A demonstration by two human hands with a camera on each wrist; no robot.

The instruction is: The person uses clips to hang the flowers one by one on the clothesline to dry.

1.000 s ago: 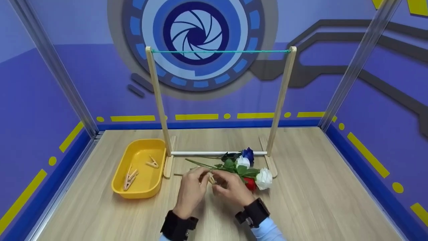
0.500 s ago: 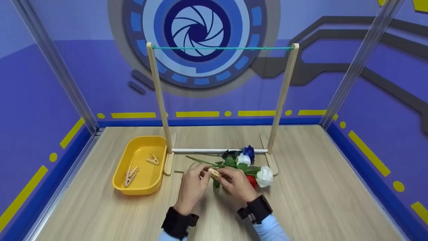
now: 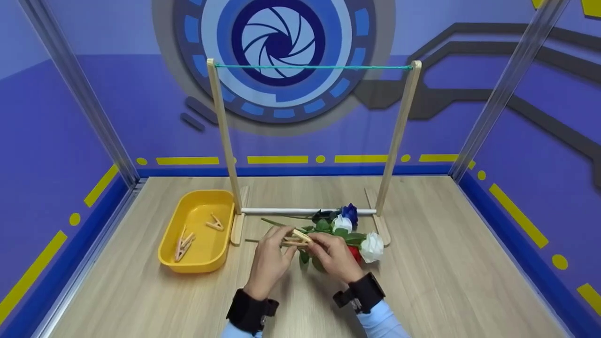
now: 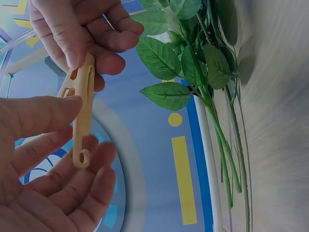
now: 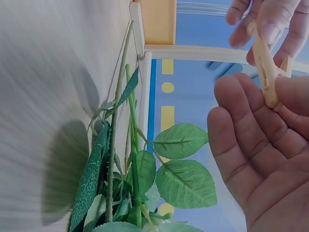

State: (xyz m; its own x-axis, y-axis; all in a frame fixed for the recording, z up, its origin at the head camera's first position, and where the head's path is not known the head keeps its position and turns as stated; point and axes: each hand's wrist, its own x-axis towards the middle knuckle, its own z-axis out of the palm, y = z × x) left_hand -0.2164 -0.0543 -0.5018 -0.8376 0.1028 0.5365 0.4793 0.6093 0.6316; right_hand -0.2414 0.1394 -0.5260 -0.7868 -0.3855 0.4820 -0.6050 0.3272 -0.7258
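In the head view, my left hand (image 3: pixel 272 256) and right hand (image 3: pixel 338 258) meet over the middle of the table, with a pale wooden clothespin (image 3: pixel 300 235) between them. The left wrist view shows the clothespin (image 4: pixel 84 108) lengthwise, its hooked end toward the left hand. My left thumb presses on its side. At its other end, the right thumb and fingers pinch it, as the right wrist view also shows. Just beyond the hands lie artificial roses: a blue rose (image 3: pixel 349 213), two white ones, the nearer white rose (image 3: pixel 372 248), and a red rose (image 3: pixel 354 253) partly hidden by my right hand.
A yellow tray (image 3: pixel 169 253) with several clothespins (image 3: pixel 184 246) stands on the left. Behind the flowers rises a wooden frame (image 3: pixel 399 136) with a green string (image 3: pixel 314 67) across its top and a white rod (image 3: pixel 281 211) at its base.
Both hands have turned the clothespin about between their fingers; it now lies more lengthwise from hand to hand. The head view has shifted slightly. Tray and flowers stay put.
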